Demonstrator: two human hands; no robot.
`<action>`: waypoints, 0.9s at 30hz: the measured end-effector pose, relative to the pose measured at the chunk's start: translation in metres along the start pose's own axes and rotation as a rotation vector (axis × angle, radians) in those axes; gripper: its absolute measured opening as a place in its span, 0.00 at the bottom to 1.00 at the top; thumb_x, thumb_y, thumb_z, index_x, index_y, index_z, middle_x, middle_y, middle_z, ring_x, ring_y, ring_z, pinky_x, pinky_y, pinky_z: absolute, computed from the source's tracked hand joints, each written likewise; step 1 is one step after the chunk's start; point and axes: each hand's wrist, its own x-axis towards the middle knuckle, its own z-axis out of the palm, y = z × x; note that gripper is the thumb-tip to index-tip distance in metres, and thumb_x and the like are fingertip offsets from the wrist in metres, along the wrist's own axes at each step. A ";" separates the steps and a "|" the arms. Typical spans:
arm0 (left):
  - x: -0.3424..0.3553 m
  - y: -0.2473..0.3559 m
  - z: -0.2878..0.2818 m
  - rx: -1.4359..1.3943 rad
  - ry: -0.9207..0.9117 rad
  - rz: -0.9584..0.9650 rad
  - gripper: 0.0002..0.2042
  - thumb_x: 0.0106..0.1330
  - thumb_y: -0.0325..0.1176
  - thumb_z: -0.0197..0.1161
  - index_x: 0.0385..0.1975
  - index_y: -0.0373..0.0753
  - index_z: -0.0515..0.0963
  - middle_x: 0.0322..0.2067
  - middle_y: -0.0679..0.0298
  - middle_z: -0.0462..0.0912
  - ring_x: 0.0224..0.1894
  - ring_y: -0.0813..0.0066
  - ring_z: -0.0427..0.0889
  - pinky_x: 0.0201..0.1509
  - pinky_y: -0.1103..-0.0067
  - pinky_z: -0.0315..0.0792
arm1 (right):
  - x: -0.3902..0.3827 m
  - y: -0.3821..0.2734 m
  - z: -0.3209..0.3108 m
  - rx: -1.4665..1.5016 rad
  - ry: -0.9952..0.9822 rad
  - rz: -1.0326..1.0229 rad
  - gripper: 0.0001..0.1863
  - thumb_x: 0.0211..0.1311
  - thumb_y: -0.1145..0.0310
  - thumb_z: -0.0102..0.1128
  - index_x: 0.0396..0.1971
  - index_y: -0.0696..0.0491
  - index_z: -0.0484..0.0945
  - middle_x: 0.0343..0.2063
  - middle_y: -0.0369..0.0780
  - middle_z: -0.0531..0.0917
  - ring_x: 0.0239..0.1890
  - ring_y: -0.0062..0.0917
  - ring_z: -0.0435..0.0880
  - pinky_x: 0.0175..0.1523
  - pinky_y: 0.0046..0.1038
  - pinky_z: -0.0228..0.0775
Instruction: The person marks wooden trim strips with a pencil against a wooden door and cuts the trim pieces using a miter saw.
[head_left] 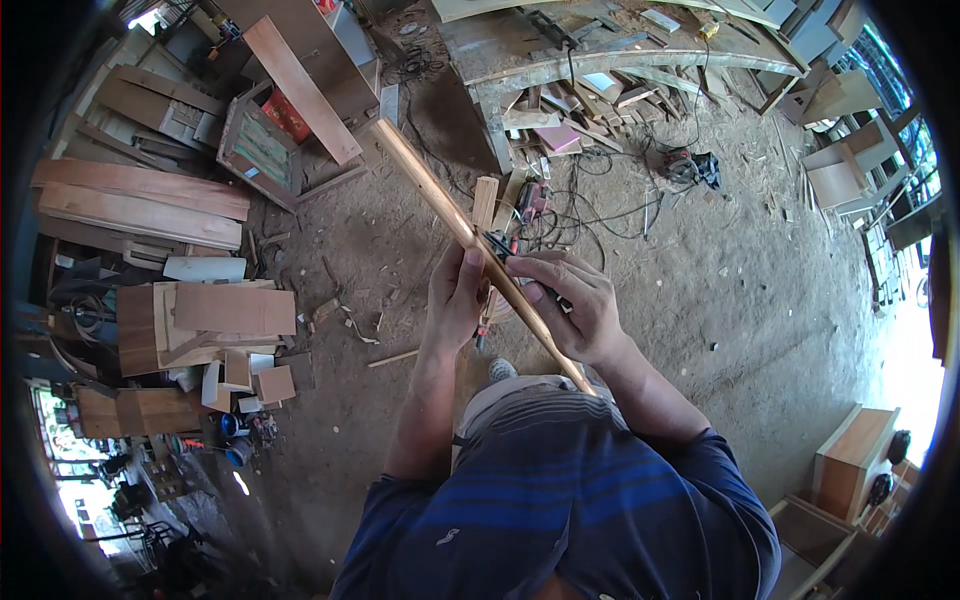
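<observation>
Both forearms rise from the lower edge to frame centre, where the left hand (455, 300) is wrapped closed around a long, narrow strip of light-brown wood (440, 195), thumb pointing up along it. The right hand (575, 305) is curled closed over the same strip, pressing a small dark tool (500, 246) against it. The smooth, straight-edged strip runs diagonally from upper centre-left to the striped blue shirt (560, 490), above a dusty dirt floor (730, 290) strewn with flat offcut boards (215, 315).
</observation>
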 end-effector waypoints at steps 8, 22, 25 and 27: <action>0.002 -0.003 -0.005 0.022 -0.013 0.016 0.24 0.84 0.54 0.49 0.59 0.38 0.77 0.23 0.78 0.76 0.17 0.97 0.63 0.18 0.90 0.55 | 0.004 0.000 0.002 -0.035 0.005 -0.028 0.14 0.68 0.77 0.64 0.52 0.61 0.85 0.46 0.49 0.90 0.50 0.42 0.90 0.54 0.37 0.83; 0.007 -0.005 -0.007 0.002 -0.006 -0.016 0.25 0.85 0.54 0.49 0.59 0.37 0.77 0.20 0.79 0.71 0.16 0.96 0.62 0.17 0.90 0.54 | 0.005 -0.001 0.003 -0.107 0.032 -0.051 0.15 0.62 0.81 0.66 0.49 0.61 0.86 0.40 0.47 0.90 0.48 0.41 0.90 0.51 0.36 0.83; 0.008 -0.004 -0.006 -0.009 -0.012 -0.021 0.25 0.84 0.54 0.49 0.59 0.36 0.78 0.19 0.79 0.70 0.16 0.96 0.62 0.17 0.90 0.54 | 0.014 -0.005 0.009 -0.111 0.069 -0.075 0.13 0.62 0.81 0.66 0.47 0.61 0.86 0.39 0.47 0.90 0.46 0.41 0.90 0.49 0.36 0.83; 0.009 -0.004 -0.008 -0.015 -0.004 -0.011 0.26 0.84 0.55 0.49 0.59 0.36 0.78 0.18 0.79 0.69 0.15 0.96 0.62 0.17 0.90 0.54 | 0.013 -0.005 0.008 -0.116 0.037 -0.059 0.13 0.62 0.81 0.65 0.47 0.62 0.86 0.39 0.47 0.90 0.46 0.41 0.90 0.49 0.36 0.83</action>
